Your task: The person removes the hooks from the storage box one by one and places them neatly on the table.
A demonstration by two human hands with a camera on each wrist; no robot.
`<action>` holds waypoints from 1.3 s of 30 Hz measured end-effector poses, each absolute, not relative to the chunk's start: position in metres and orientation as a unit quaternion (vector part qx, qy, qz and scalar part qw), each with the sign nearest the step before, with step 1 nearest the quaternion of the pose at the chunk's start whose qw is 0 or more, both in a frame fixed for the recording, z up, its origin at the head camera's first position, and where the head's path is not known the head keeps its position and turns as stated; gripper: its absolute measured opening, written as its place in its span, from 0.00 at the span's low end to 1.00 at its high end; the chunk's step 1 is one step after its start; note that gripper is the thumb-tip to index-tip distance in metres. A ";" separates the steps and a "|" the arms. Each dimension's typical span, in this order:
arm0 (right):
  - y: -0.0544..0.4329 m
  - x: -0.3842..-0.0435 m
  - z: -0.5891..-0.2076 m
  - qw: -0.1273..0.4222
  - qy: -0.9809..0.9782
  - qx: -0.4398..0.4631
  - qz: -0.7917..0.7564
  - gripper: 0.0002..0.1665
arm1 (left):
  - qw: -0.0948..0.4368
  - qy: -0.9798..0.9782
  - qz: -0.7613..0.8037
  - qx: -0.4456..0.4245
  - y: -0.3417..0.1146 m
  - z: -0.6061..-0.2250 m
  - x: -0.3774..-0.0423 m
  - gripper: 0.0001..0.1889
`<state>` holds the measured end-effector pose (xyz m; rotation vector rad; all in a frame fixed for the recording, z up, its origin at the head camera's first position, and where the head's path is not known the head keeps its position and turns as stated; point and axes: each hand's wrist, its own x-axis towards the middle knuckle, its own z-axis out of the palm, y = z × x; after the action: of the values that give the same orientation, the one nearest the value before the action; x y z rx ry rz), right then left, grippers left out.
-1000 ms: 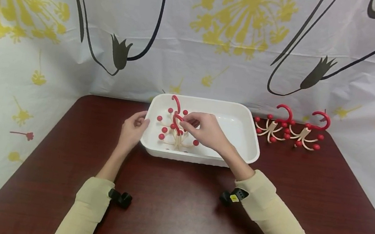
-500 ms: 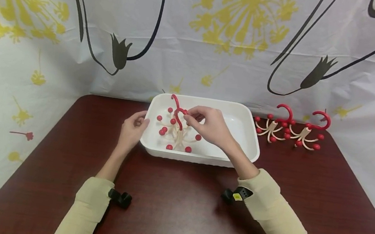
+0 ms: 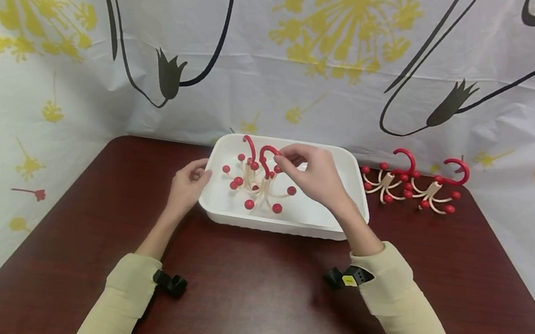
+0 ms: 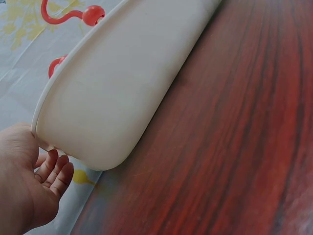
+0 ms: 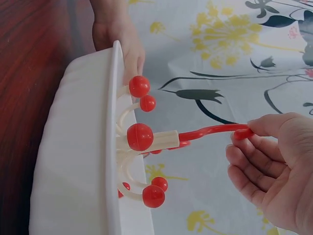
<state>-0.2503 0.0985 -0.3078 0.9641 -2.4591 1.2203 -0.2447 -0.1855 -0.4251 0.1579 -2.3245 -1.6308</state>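
Pinches hook (image 5: 165, 140) by its crook between right fingers (image 5: 250, 165), body below them, over tray (image 3: 270, 225); touches tray's left end with left fingers (image 4: 62, 180), cannot tell if gripping.

Tray (image 3: 275, 226) on table (image 3: 251, 289), cloth (image 3: 258, 87) behind. In tray's left half: front hook (image 3: 265, 186), rear hook (image 3: 252, 147). Right of tray: third hook (image 3: 387, 181), fourth hook (image 3: 433, 190).

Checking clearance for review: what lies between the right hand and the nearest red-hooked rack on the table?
In the head view, the right end of the white tray, bare there, lies between the right hand and that red-hooked rack.
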 end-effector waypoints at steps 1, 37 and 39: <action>0.101 -0.250 -0.307 0.118 -0.840 0.327 0.417 0.08 | 0.148 -0.808 -0.568 0.055 -0.185 -0.425 -0.245 0.19; 0.211 -0.242 -0.294 0.208 -0.869 0.180 0.411 0.13 | 0.156 -0.807 -0.567 0.056 -0.185 -0.426 -0.245 0.19; 0.218 -0.241 -0.293 0.209 -0.871 0.169 0.412 0.14 | 0.157 -0.806 -0.568 0.055 -0.184 -0.426 -0.245 0.19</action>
<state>-0.2410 0.2182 -0.2932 0.4692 -2.4219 1.1454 -0.2446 -0.1844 -0.4260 0.1565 -2.3061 -1.6270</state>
